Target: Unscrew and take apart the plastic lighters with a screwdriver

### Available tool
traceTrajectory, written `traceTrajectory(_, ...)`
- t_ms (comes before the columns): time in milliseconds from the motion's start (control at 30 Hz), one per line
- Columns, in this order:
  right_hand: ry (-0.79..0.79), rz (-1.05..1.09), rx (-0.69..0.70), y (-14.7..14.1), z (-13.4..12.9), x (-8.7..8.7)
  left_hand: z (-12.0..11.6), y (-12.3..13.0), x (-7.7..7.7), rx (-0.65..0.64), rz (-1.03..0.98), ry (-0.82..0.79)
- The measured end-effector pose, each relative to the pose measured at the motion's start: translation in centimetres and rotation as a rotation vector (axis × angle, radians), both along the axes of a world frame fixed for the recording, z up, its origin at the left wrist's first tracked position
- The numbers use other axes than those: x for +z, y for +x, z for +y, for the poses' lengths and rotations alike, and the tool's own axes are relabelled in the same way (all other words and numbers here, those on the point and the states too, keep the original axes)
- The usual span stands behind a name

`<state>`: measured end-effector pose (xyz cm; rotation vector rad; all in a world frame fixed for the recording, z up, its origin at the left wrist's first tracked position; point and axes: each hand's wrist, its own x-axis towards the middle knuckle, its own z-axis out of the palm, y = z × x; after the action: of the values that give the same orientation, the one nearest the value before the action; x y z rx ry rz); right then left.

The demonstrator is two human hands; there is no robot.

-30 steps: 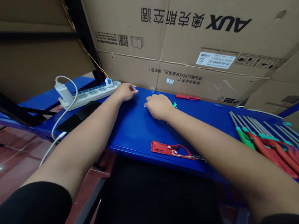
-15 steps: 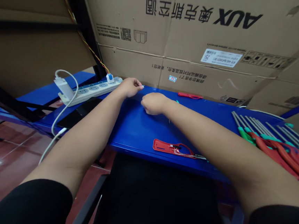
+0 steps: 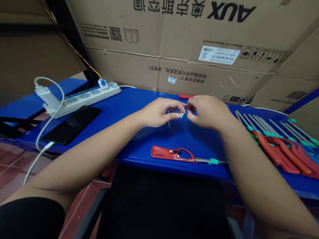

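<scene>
My left hand and my right hand are raised close together above the blue table, fingertips pinched. A small teal-and-white part sits at the left fingertips, and my right fingers pinch a tiny pale piece. A thin metal pin hangs below my left hand. Nearest the hands on the table, a red plastic handle lies with thin wires and a steel shaft with a teal collar. A red strip is partly hidden behind my hands.
A pile of red-handled tools with steel rods lies at the table's right. At the left are a white power strip, a black phone and a white cable. Cardboard boxes stand behind the table.
My hands have risen off the table and come together, fingertips nearly meeting. The whole view has shifted, with the table and tools sitting further left and lower.
</scene>
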<state>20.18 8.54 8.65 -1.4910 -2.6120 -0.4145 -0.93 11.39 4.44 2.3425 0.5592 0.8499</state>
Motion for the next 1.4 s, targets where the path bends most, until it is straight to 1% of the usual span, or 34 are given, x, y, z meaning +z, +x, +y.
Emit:
traceTrajectory(67,-0.004,0.059,-0.029,0.2,-0.1,-0.4,-0.5,0.4,-0.2,0.016,-0.016,-0.015)
traceTrajectory(133,-0.012,0.123,-0.033,0.2,0.1,-0.8,-0.5,0.5,-0.5,0.033,-0.062,-0.064)
traceTrajectory(267,-0.001,0.283,0.005,0.4,0.7,-1.6,-0.2,0.7,-1.1,-0.002,-0.177,-0.178)
traceTrajectory(433,0.105,0.527,0.065,0.9,1.2,-2.3,0.0,1.1,-1.2,-0.083,-0.351,-0.288)
traceTrajectory(533,0.155,0.656,0.095,0.8,1.3,-2.5,0.0,1.1,-1.2,-0.096,-0.460,-0.393)
traceTrajectory(633,0.147,0.788,0.098,0.6,1.3,-2.7,-0.1,1.3,-1.4,-0.087,-0.511,-0.453)
traceTrajectory(700,0.108,0.828,0.083,0.5,1.5,-2.9,0.0,1.5,-1.6,-0.060,-0.521,-0.461)
traceTrajectory(833,-0.014,0.735,0.066,0.9,2.1,-3.6,0.4,1.4,-2.1,0.009,-0.488,-0.533)
traceTrajectory(900,-0.080,0.678,0.071,1.4,2.4,-3.7,0.7,1.1,-2.2,0.040,-0.458,-0.583)
traceTrajectory(967,-0.126,0.590,0.052,1.8,2.5,-3.8,1.1,0.6,-2.1,0.077,-0.414,-0.592)
traceTrajectory(1033,-0.148,0.442,0.026,2.1,2.7,-3.8,1.5,0.2,-1.9,0.128,-0.362,-0.531)
traceTrajectory(1100,-0.168,0.257,0.022,2.0,2.8,-3.8,2.0,-0.2,-1.9,0.188,-0.313,-0.433)
traceTrajectory(1167,-0.193,0.073,0.022,1.5,2.8,-3.9,2.5,-0.6,-1.9,0.248,-0.270,-0.350)
traceTrajectory(1233,-0.212,-0.066,0.002,0.8,2.6,-3.9,2.9,-0.9,-2.0,0.302,-0.223,-0.284)
traceTrajectory(1300,-0.215,-0.138,-0.021,0.1,2.4,-3.8,3.1,-1.1,-2.0,0.353,-0.176,-0.217)
traceTrajectory(1400,-0.206,-0.168,-0.050,-0.9,2.2,-3.8,3.2,-1.3,-2.1,0.390,-0.122,-0.162)
